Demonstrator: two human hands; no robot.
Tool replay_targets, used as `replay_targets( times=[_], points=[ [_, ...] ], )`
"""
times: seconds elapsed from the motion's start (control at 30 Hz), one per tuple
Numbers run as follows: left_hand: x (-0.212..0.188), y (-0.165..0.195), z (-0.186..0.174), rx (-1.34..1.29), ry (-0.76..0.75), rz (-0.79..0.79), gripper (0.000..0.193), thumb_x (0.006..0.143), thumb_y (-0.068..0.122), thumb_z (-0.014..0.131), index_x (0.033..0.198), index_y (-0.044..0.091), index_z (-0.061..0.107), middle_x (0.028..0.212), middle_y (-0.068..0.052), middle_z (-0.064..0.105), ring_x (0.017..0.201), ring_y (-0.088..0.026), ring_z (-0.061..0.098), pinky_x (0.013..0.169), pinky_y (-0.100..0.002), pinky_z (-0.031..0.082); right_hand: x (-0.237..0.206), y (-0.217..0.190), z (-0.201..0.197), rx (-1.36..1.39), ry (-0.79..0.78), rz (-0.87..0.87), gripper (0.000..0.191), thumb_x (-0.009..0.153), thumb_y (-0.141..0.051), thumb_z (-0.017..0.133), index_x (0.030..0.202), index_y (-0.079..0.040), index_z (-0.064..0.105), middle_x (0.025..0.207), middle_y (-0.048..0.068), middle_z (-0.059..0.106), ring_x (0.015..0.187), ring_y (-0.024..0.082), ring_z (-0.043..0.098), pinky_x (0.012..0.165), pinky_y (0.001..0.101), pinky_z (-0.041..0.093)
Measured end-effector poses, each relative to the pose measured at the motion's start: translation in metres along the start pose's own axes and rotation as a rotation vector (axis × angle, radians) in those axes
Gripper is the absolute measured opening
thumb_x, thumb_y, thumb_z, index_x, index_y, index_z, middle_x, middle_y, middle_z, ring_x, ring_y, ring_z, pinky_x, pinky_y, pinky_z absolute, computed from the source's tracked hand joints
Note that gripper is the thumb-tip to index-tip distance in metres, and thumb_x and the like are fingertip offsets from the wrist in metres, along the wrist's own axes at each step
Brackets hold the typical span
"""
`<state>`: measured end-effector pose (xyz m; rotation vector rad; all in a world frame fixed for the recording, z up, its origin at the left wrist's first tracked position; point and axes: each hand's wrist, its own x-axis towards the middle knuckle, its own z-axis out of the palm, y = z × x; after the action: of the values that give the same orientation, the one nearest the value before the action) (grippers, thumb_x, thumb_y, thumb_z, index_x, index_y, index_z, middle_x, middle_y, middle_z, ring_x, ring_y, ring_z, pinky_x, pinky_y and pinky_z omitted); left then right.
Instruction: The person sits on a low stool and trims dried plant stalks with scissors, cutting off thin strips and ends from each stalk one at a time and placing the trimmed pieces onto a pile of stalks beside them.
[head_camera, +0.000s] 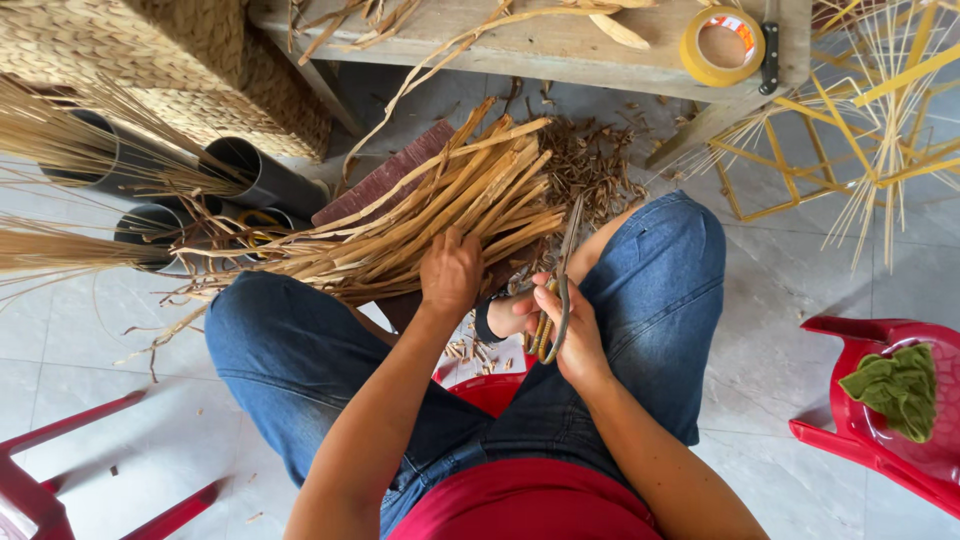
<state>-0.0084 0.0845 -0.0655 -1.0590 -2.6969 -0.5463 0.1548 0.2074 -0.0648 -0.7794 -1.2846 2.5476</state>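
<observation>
Pale grey floor tiles (790, 300) lie bare to the right of the knees, while the wooden tabletop (560, 45), woven basket (200, 60) and dark tubes (250, 175) close in ahead and to the left. The bundle of dried strips (440, 215) lies across the left thigh, pinned by the closed left hand (450, 275). Judging by the small heap of cut scraps (590, 160) beyond it, most trimming seems undone; the right hand (565, 325) grips scissors (557, 300), blades up.

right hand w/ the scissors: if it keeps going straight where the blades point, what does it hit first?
Probably the bundle of dried plant strips: the right hand aims the scissors up-frame, tips already at the bundle's edge. Beyond lie cut scraps. Depth is unclear from one view.
</observation>
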Motion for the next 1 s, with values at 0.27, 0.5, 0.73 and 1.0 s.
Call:
replay_targets(
  times=[0.27, 0.5, 0.73, 1.0],
  points=[
    [-0.006, 0.005, -0.077, -0.397, 0.188, -0.227, 0.017, 0.088, 0.014, 0.081, 0.092, 0.008, 0.066, 0.083, -0.006, 0.069, 0.074, -0.024, 0.068, 0.068, -0.038, 0.056, -0.005, -0.007, -0.005, -0.035, -0.008, -0.167, 0.029, 0.101, -0.02, 0.064, 0.125, -0.006, 0.057, 0.089, 0.014, 0.072, 0.067, 0.014, 0.061, 0.06, 0.0253, 0.049],
    [-0.042, 0.048, -0.157, -0.51, 0.211, -0.1, 0.02, 0.083, 0.004, 0.081, 0.091, 0.007, 0.064, 0.084, -0.007, 0.067, 0.072, -0.024, 0.065, 0.065, -0.036, 0.054, -0.032, -0.029, 0.019, 0.05, -0.08, -0.29, 0.032, 0.103, -0.019, 0.065, 0.13, -0.004, 0.055, 0.102, 0.016, 0.07, 0.076, 0.014, 0.061, 0.067, 0.0283, 0.051],
    [-0.049, 0.087, -0.15, -0.531, 0.218, 0.151, 0.023, 0.083, 0.006, 0.08, 0.096, 0.008, 0.06, 0.089, -0.007, 0.064, 0.082, -0.028, 0.064, 0.072, -0.038, 0.053, -0.08, -0.082, 0.029, 0.122, -0.24, -0.548, 0.042, 0.1, -0.01, 0.067, 0.138, -0.01, 0.048, 0.126, 0.021, 0.068, 0.088, 0.016, 0.064, 0.081, 0.0317, 0.056],
    [-0.059, 0.062, -0.085, -0.361, 0.085, 0.086, 0.017, 0.087, 0.012, 0.073, 0.1, 0.011, 0.063, 0.087, -0.006, 0.066, 0.084, -0.024, 0.068, 0.072, -0.037, 0.055, -0.099, -0.131, -0.011, 0.039, 0.245, -0.618, 0.039, 0.1, 0.0, 0.066, 0.135, -0.013, 0.054, 0.1, 0.015, 0.071, 0.069, 0.014, 0.064, 0.046, 0.0198, 0.042]
  ],
)
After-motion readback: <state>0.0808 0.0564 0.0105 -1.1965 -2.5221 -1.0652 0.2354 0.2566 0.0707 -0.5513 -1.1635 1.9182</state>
